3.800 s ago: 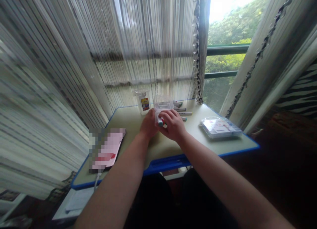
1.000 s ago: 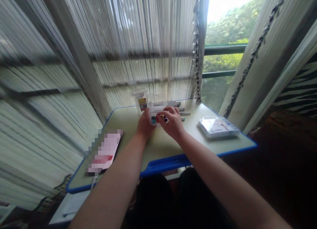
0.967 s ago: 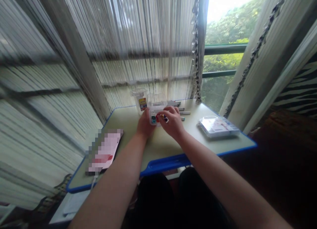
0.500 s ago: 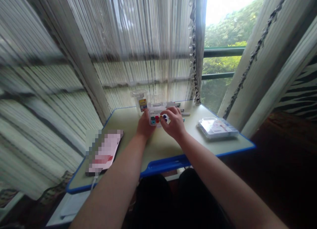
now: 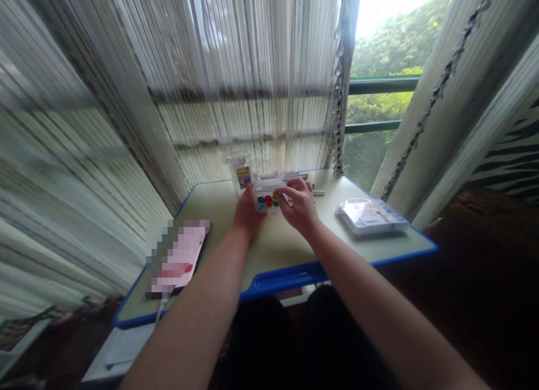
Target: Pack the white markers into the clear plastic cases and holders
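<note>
Beside curtains (image 5: 252, 69), blue-edged table (image 5: 214, 216), left hand (image 5: 246, 210) gripping clear case (image 5: 265, 184), right hand (image 5: 300, 202), hold unclear

Left hand (image 5: 247, 211): bare, partly hidden from view.
Right hand (image 5: 301, 207): bare, with slender fingers (image 5: 290, 191) slightly blurred toward the tips.
Left forearm (image 5: 210, 289): bare down to the lower edge, broad there, tapering smoothly.
Right forearm (image 5: 370, 294): bare too, long and smooth in outline.
Legs (image 5: 257, 334): black or very dark cloth, rounded at the knees (image 5: 325, 305), details lost in shadow.
</note>
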`<act>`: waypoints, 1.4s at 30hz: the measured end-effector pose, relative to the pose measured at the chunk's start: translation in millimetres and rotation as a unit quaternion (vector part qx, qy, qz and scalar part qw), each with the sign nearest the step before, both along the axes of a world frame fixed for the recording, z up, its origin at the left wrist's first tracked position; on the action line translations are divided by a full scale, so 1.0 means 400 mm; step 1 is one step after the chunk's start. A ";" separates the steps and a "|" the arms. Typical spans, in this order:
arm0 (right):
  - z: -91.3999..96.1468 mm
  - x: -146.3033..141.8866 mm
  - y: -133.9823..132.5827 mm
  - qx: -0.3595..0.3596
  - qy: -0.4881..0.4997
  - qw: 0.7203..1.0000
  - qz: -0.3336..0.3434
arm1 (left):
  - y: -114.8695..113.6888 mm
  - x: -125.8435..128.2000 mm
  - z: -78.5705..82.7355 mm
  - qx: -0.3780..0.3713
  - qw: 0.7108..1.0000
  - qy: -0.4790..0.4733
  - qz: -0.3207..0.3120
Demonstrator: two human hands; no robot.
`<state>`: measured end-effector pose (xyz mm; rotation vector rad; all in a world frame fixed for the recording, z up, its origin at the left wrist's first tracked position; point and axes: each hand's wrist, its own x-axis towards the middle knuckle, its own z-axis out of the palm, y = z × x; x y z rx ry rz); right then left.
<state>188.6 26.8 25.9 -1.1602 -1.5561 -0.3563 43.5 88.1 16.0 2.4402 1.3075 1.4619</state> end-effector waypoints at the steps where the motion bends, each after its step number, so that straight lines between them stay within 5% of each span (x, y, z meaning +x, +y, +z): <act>1: -0.001 0.001 0.001 -0.001 -0.002 1.000 0.001 | 0.000 0.000 0.000 0.000 1.000 0.000 0.001; 42: 0.007 0.011 -0.013 -0.005 0.017 0.999 0.026 | 0.002 -0.004 -0.006 -0.001 1.000 -0.004 -0.017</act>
